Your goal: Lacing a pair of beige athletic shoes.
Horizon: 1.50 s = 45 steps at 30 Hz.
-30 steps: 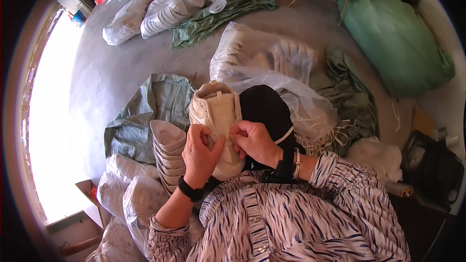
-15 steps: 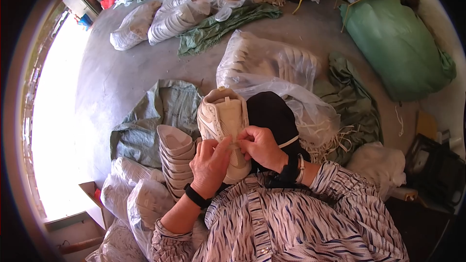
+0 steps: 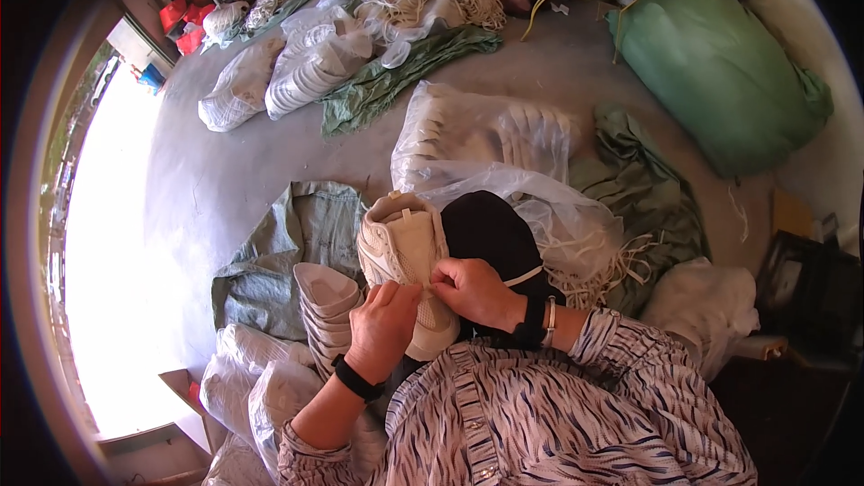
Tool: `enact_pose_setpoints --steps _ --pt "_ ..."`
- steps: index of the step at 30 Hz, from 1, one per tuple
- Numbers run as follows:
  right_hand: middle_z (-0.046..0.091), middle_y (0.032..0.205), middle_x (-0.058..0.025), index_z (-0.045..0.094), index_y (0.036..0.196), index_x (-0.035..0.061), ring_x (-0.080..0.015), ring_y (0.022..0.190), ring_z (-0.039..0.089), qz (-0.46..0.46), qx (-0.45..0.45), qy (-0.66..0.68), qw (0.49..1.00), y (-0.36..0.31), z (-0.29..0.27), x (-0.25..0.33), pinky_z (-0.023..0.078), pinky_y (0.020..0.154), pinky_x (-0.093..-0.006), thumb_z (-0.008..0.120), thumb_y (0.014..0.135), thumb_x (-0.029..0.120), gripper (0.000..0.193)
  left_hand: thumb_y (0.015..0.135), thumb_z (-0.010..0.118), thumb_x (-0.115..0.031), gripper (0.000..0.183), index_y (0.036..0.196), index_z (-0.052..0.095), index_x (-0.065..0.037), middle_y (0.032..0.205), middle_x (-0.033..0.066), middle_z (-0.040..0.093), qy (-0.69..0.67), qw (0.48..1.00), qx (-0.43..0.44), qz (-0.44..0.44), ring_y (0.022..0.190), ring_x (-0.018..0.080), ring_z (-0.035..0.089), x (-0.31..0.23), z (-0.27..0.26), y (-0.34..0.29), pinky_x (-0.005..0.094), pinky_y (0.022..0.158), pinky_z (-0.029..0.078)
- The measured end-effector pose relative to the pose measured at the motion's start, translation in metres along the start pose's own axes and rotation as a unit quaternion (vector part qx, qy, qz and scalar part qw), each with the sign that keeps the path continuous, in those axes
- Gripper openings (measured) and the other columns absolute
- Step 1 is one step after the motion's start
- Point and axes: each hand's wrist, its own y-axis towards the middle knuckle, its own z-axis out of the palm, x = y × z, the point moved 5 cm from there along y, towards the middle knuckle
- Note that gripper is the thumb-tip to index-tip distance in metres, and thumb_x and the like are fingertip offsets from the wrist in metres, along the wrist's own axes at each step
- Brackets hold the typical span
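Beige shoe (image 3: 402, 243) is right in front of person's torso, toe twd body, opening away, just L of a black cloth (image 3: 489, 229) w/ a white band. L hand (image 3: 382, 328) & R hand (image 3: 479, 294) both at shoe's front, tips bunched & nearly meeting approx. mid-tongue. L grip: thumb mostly hidden, can't tell how far closed or what's held. R grip: thumb & index close tog., any pinched bit too small to tell. Stack of pale uppers (image 3: 326, 292) L of shoe; clear bag (image 3: 490, 139) of pale pcs beyond; loose laces (image 3: 605, 281) to R.
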Motion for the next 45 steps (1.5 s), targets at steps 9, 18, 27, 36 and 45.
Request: enact_pose_setpoints --steps 9,18,27,36,45 --pt "0.062 0.070 -0.0138 0.059 0.080 0.0018 -0.0293 0.066 0.062 0.018 0.012 0.078 0.997 -0.001 -0.003 -0.003 0.047 0.060 -0.0364 0.060 0.079 0.016 0.014 0.084 0.055 -0.014 0.005 0.083 0.055 -0.009 0.079 0.0075 0.055 0.026 0.995 0.094 -0.027 0.075 0.0295 0.058 -0.001 0.003 0.020 0.0414 0.064 0.046" --pt "0.061 0.066 -0.0103 0.063 0.089 0.0029 -0.0199 0.052 0.057 0.012 0.219 -0.061 0.974 -0.016 -0.035 0.000 0.044 0.054 -0.0316 0.061 0.082 0.020 0.019 0.089 0.052 -0.018 0.018 0.084 0.056 -0.001 0.077 0.0135 0.061 -0.290 0.925 0.080 -0.234 0.061 0.0308 0.061 0.017 -0.013 -0.006 0.0382 0.058 0.048" --pt "0.063 0.096 -0.0148 0.063 0.082 0.0013 -0.0165 0.072 0.061 0.088 0.273 0.128 0.949 -0.019 -0.051 0.008 0.046 0.054 -0.0242 0.057 0.085 0.018 0.018 0.094 0.047 -0.025 0.037 0.071 0.061 0.000 0.053 0.0056 0.052 -0.266 0.935 0.134 -0.193 0.049 0.0161 0.054 0.015 -0.006 0.001 0.0305 0.048 0.042" --pt "0.047 0.134 -0.0090 0.056 0.117 -0.0022 -0.0084 0.069 0.051 -0.173 -0.104 0.757 0.622 -0.092 -0.303 -0.081 0.043 0.051 -0.0205 0.048 0.094 0.013 0.028 0.093 0.054 -0.021 0.036 0.123 0.046 -0.004 0.083 0.0006 0.045 -0.151 0.853 -0.434 -0.249 0.067 0.0094 0.044 0.222 -0.210 -0.180 0.0213 0.060 0.041" --pt "0.052 0.129 -0.0104 0.048 0.124 0.0016 -0.0115 0.070 0.058 -0.101 -0.435 0.528 0.722 -0.308 -0.508 -0.223 0.051 0.062 -0.0252 0.045 0.096 0.018 0.032 0.084 0.054 -0.028 0.033 0.092 0.057 0.005 0.106 0.0198 0.061 0.303 0.708 -0.304 -0.560 0.104 0.0258 0.058 0.266 -0.366 -0.343 0.0349 0.091 0.045"
